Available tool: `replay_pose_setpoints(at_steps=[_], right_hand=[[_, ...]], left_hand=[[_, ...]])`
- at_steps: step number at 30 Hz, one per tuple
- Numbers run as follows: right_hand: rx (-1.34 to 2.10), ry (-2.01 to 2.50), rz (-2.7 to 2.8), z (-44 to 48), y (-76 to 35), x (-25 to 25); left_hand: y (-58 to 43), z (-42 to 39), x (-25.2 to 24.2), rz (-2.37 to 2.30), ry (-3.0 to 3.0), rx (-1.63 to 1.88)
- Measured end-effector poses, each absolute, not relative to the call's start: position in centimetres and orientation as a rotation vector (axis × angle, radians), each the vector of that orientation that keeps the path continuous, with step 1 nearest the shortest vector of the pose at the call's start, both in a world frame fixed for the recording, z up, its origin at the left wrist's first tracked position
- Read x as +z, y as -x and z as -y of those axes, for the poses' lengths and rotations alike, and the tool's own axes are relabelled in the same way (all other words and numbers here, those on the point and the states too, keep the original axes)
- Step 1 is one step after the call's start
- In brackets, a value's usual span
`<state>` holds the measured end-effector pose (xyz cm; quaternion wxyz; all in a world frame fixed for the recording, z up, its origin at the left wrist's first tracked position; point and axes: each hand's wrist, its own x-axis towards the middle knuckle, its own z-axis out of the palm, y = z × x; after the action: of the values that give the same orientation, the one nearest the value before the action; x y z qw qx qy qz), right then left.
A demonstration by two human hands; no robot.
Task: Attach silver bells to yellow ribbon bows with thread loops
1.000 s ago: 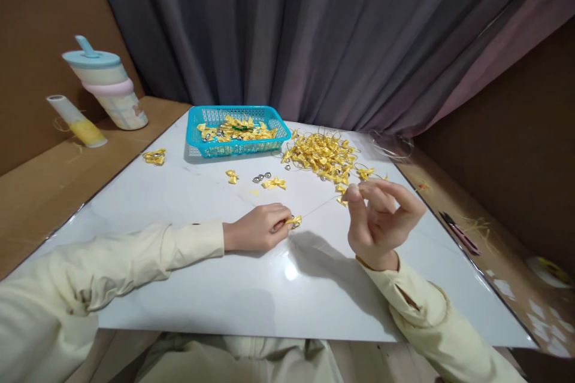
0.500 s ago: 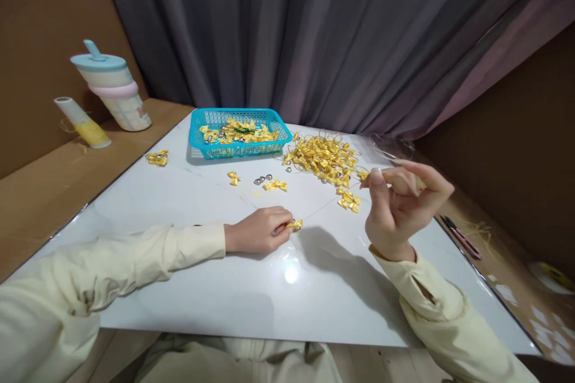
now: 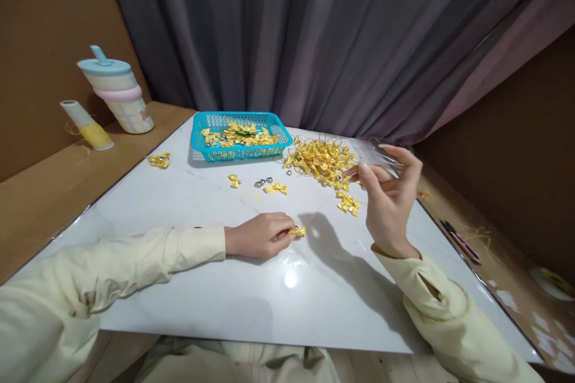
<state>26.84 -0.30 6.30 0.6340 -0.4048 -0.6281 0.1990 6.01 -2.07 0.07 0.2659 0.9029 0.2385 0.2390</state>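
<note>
My left hand [image 3: 259,235] rests on the white table [image 3: 188,287], its fingers pinched on a small yellow ribbon bow [image 3: 297,231]. My right hand [image 3: 387,197] is raised above the table to the right, thumb and forefinger pinched together on a fine thread that is barely visible. It hovers beside a heap of yellow bows [image 3: 321,160] with thin loops. A pair of loose bows [image 3: 349,204] lies just left of my right wrist.
A blue plastic basket [image 3: 239,135] holding bows and silver beads stands at the back. Loose bows [image 3: 275,188], silver beads [image 3: 262,181] and another bow [image 3: 159,160] lie on the table. A lidded cup [image 3: 117,93] and a roll [image 3: 87,125] stand at left; snips [image 3: 462,241] at right.
My right hand has moved up and to the right, away from my left hand, then turned back toward the heap. My left hand has stayed put on the bow.
</note>
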Motion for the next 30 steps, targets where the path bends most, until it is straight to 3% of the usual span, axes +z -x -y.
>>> replay_pose_setpoints(at_steps=[7,12,30], right_hand=[[1.281,0.982,1.185,0.1,-26.1,9.0],[1.687,0.981,1.14,1.2,-26.3,8.6],[1.834,1.134,1.459,2.9,-27.8,6.9]], left_hand=[[-6.0,1.9,0.3,-0.647,-2.335,0.659],[-6.0,1.7,0.2,-0.796,-2.14,0.717],[-6.1,1.4,0.4,-0.924,-1.797,0.686]])
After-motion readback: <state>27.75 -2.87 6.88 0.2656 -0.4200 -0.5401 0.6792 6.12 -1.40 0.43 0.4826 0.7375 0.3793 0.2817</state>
